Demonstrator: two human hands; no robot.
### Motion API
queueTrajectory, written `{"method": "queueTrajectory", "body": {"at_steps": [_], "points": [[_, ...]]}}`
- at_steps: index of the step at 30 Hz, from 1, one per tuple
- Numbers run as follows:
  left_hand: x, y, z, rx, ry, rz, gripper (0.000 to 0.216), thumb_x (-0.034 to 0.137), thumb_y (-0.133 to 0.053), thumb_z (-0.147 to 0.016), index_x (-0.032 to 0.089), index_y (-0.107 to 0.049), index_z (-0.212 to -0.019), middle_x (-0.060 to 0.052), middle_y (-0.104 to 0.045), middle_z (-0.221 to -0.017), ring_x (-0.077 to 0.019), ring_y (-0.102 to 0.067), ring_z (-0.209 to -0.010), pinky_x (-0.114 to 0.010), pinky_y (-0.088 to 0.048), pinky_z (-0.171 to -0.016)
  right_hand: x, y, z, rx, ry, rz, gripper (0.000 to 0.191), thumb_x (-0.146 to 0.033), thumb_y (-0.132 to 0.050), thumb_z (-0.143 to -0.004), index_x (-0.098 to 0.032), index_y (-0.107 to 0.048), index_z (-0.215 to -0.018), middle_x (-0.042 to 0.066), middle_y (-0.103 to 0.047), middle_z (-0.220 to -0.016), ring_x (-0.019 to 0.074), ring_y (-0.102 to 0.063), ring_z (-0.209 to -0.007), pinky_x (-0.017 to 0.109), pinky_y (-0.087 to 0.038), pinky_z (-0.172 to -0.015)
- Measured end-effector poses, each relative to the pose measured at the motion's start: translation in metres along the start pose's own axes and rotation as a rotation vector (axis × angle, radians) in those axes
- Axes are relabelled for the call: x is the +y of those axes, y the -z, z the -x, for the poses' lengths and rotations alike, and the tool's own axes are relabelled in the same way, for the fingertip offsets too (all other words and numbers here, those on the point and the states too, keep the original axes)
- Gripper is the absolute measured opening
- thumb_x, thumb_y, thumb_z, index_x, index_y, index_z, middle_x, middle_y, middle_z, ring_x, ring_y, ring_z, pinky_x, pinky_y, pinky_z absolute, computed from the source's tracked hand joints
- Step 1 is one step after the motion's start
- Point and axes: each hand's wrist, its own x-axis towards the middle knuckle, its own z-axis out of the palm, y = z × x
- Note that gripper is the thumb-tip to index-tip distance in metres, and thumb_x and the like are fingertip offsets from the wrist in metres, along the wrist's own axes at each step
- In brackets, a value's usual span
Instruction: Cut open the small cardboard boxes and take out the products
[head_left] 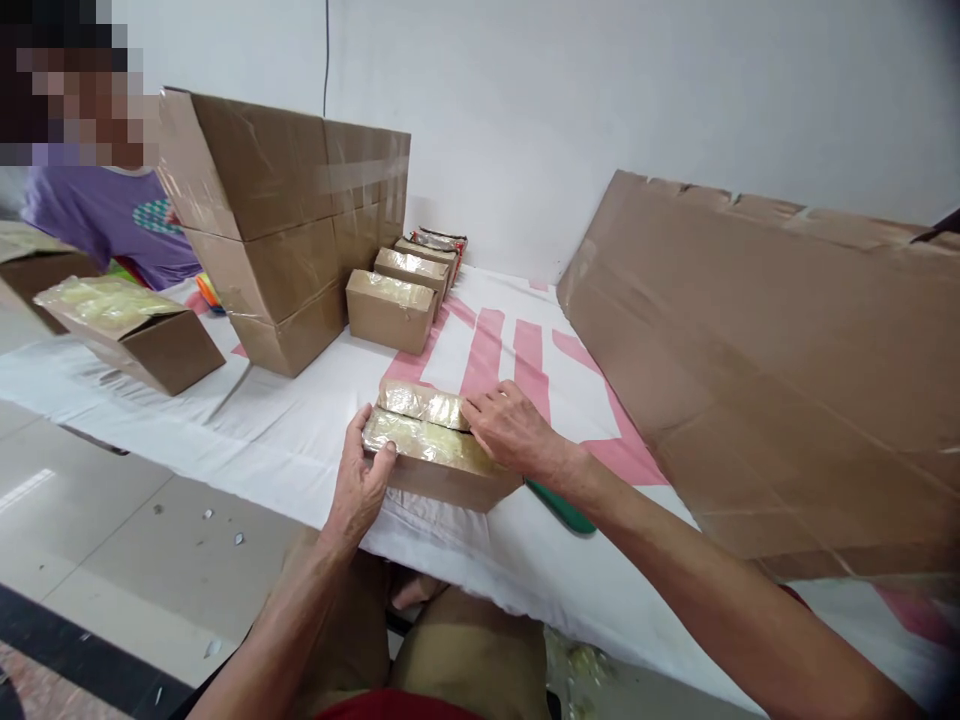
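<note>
Two small cardboard boxes with shiny clear tape on top lie side by side at the near edge of a white and pink sheet [300, 440]. My left hand [360, 485] grips the left end of the nearer box [435, 465], thumb on top. My right hand [510, 430] rests with curled fingers on the right ends of both, fingertips pressing on the farther box [424, 402].
A row of several similar taped boxes [390, 310] runs toward the wall. A tall stack of big cartons [277, 230] stands at left. A large flattened carton [772, 370] leans at right. Another person in a purple shirt [105, 220] sits at far left behind an open box [135, 330]. A green object [562, 508] pokes out under my right wrist.
</note>
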Motion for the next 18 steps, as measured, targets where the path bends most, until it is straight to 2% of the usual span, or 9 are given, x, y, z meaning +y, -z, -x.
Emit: {"method": "queueTrajectory", "body": {"at_steps": [3, 5, 7, 9, 11, 14, 16, 18], "points": [[-0.002, -0.002, 0.003, 0.014, -0.032, -0.006, 0.063, 0.036, -0.057, -0.092, 0.016, -0.045, -0.15, -0.015, -0.05, -0.156, -0.0317, -0.045, -0.148, -0.047, -0.036, -0.124, -0.001, 0.005, -0.004, -0.018, -0.119, -0.039, 0.022, -0.004, -0.052, -0.087, -0.013, -0.071, -0.094, 0.015, -0.076, -0.087, 0.0265, -0.066, -0.076, 0.038, -0.034, -0.073], [-0.002, -0.001, 0.004, 0.005, -0.05, -0.016, 0.062, 0.036, -0.057, -0.092, 0.016, -0.045, -0.149, -0.015, -0.05, -0.156, -0.0312, -0.045, -0.148, -0.045, -0.036, -0.124, 0.007, 0.004, -0.008, 0.002, -0.228, -0.089, 0.024, -0.009, -0.048, -0.094, -0.014, -0.07, -0.102, 0.013, -0.077, -0.089, 0.026, -0.066, -0.076, 0.037, -0.035, -0.071], [0.0, 0.001, 0.004, -0.003, -0.056, -0.024, 0.063, 0.036, -0.057, -0.091, 0.015, -0.046, -0.149, -0.016, -0.051, -0.155, -0.0308, -0.046, -0.147, -0.045, -0.039, -0.123, 0.018, 0.0, -0.013, 0.072, -0.293, -0.111, 0.027, -0.013, -0.046, -0.099, -0.015, -0.068, -0.115, 0.012, -0.078, -0.099, 0.0269, -0.067, -0.084, 0.036, -0.037, -0.073], [0.004, 0.004, 0.0, -0.024, -0.053, -0.041, 0.063, 0.034, -0.058, -0.088, 0.014, -0.047, -0.148, -0.016, -0.054, -0.152, -0.0309, -0.049, -0.145, -0.045, -0.041, -0.12, 0.028, -0.005, -0.018, 0.185, -0.31, -0.092, 0.027, -0.017, -0.05, -0.099, -0.016, -0.065, -0.121, 0.014, -0.076, -0.114, 0.03, -0.065, -0.099, 0.038, -0.039, -0.08], [0.007, 0.008, -0.007, -0.061, -0.063, -0.078, 0.06, 0.032, -0.059, -0.086, 0.016, -0.053, -0.143, -0.016, -0.057, -0.148, -0.0314, -0.053, -0.141, -0.047, -0.044, -0.117, 0.034, -0.009, -0.022, 0.284, -0.314, -0.04, 0.024, -0.019, -0.059, -0.096, -0.016, -0.066, -0.119, 0.017, -0.072, -0.122, 0.0334, -0.062, -0.107, 0.041, -0.039, -0.085], [0.01, 0.014, -0.019, -0.125, -0.108, -0.126, 0.053, 0.029, -0.061, -0.081, 0.019, -0.062, -0.133, -0.013, -0.062, -0.14, -0.0311, -0.057, -0.134, -0.049, -0.046, -0.115, 0.029, -0.009, -0.022, 0.307, -0.28, -0.027, 0.017, -0.017, -0.061, -0.094, -0.015, -0.069, -0.109, 0.017, -0.074, -0.109, 0.0323, -0.062, -0.099, 0.041, -0.038, -0.083], [0.009, 0.017, -0.024, -0.155, -0.136, -0.13, 0.05, 0.029, -0.062, -0.08, 0.02, -0.064, -0.13, -0.012, -0.064, -0.137, -0.03, -0.059, -0.132, -0.048, -0.046, -0.115, 0.02, -0.006, -0.017, 0.289, -0.177, -0.136, 0.016, -0.019, -0.06, -0.096, -0.016, -0.07, -0.108, 0.013, -0.075, -0.1, 0.0285, -0.063, -0.093, 0.039, -0.039, -0.082], [0.007, 0.019, -0.026, -0.176, -0.149, -0.125, 0.048, 0.031, -0.063, -0.081, 0.021, -0.065, -0.128, -0.011, -0.064, -0.138, -0.0296, -0.058, -0.133, -0.048, -0.045, -0.116, 0.01, -0.003, -0.011, 0.264, -0.06, -0.258, 0.019, -0.026, -0.061, -0.098, -0.016, -0.071, -0.111, 0.011, -0.076, -0.101, 0.0269, -0.065, -0.094, 0.038, -0.039, -0.084]]}}
